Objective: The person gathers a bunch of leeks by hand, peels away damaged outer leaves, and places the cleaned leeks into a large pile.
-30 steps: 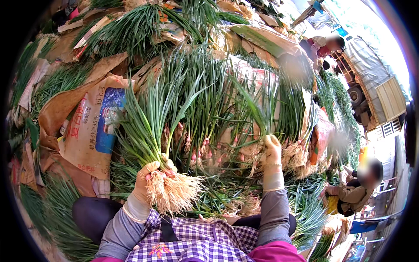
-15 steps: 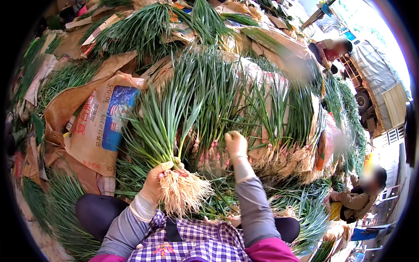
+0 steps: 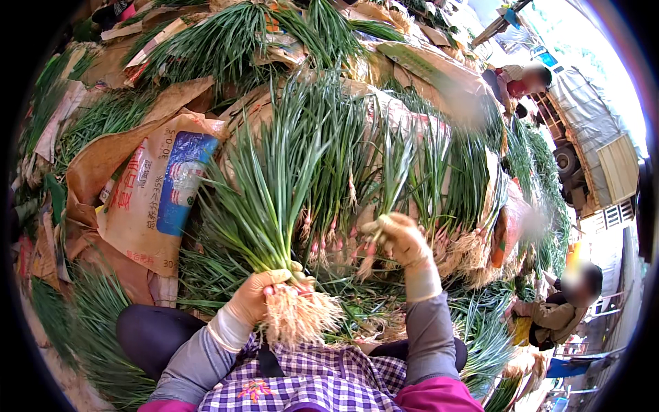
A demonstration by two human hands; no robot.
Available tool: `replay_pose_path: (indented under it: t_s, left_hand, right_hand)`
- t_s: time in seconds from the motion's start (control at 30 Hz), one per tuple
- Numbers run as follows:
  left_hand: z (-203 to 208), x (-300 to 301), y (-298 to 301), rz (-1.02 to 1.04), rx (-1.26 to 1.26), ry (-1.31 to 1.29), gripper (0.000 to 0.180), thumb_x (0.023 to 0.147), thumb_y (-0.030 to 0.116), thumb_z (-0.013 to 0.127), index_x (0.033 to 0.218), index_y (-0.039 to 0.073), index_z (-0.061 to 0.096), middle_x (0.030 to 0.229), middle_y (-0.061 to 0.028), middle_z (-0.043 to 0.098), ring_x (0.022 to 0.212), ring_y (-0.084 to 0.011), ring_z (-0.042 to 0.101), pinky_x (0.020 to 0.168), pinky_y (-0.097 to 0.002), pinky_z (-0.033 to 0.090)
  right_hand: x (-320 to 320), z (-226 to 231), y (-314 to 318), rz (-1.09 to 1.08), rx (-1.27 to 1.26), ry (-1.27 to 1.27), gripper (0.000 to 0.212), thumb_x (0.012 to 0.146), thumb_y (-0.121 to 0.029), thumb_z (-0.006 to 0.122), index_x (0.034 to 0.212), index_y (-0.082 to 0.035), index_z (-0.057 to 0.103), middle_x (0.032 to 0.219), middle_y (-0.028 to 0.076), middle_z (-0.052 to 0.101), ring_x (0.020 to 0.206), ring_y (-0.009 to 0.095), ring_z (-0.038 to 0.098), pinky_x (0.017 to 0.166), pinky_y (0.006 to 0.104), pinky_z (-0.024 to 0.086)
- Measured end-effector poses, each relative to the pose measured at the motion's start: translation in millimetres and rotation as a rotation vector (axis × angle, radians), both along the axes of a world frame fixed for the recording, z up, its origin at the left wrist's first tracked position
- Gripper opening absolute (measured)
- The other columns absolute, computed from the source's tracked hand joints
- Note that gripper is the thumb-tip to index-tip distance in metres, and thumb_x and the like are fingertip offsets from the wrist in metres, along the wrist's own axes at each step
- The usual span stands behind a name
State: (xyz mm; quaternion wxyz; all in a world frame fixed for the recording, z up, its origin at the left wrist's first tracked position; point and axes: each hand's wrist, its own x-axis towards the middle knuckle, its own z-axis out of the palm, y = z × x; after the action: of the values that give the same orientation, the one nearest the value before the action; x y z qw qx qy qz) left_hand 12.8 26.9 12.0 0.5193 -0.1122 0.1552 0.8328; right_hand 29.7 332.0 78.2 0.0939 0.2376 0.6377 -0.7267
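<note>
In my left hand (image 3: 255,296), gloved and closed, is a thick bunch of spring onions (image 3: 268,206). Its green leaves fan up and away from me, and its pale, stringy roots (image 3: 302,317) hang over my lap. To the right, my gloved right hand (image 3: 406,239) pinches a few spring onion stalks (image 3: 392,182) just above their roots. Their leaves point away from me. Just beyond both hands, a row of loose spring onions (image 3: 329,165) with pinkish bulbs lies on a pale woven sack (image 3: 419,127).
A brown printed sack (image 3: 137,226) with a blue panel lies at left. More spring onion heaps (image 3: 213,48) rest on sacks at the far side, with loose greens (image 3: 96,329) near my knees. Two people (image 3: 525,86) work at right, before a truck (image 3: 590,130) under a grey cover.
My right hand has moved right and slightly nearer, and now has a few spring onion stalks in its fingers. My left hand with its bunch has shifted slightly right and nearer.
</note>
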Motion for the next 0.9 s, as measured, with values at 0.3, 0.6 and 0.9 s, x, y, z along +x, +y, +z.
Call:
replay_pose_path:
  t_s: [0.3,0.6,0.9]
  left_hand:
    - [-44.1,9.0,-1.2,-0.106,0.038,-0.01,0.032,0.085,0.009,0.048,0.114,-0.004,0.049,0.097,-0.0254,0.062,0.093,-0.0361,0.063,0.085,-0.0462,0.051]
    - [-6.2,0.1,9.4,0.079,0.101,0.014,0.031,0.082,0.013,0.055,0.11,0.001,0.055,0.102,-0.0177,0.062,0.1,-0.0312,0.059,0.096,-0.0474,0.042]
    - [-8.0,-1.9,0.3,0.0,0.097,-0.098,0.038,0.084,0.007,0.054,0.12,-0.003,0.048,0.103,-0.0203,0.061,0.103,-0.0348,0.058,0.093,-0.0526,0.044]
  right_hand:
    - [24.4,-43.0,-120.2,0.311,-0.1,-0.035,0.033,0.092,-0.033,0.053,0.086,-0.002,0.059,0.067,-0.002,0.052,0.06,0.007,0.045,0.053,0.0219,0.036]
    - [-48.4,-123.5,-35.2,-0.204,0.914,-0.085,0.025,0.084,-0.023,0.063,0.1,-0.005,0.065,0.101,0.013,0.066,0.088,0.025,0.064,0.082,0.0331,0.049]
    - [-53.1,-32.5,-7.5,0.141,0.337,-0.041,0.036,0.081,-0.013,0.067,0.112,0.001,0.056,0.082,0.006,0.061,0.067,0.012,0.055,0.063,0.0268,0.048]
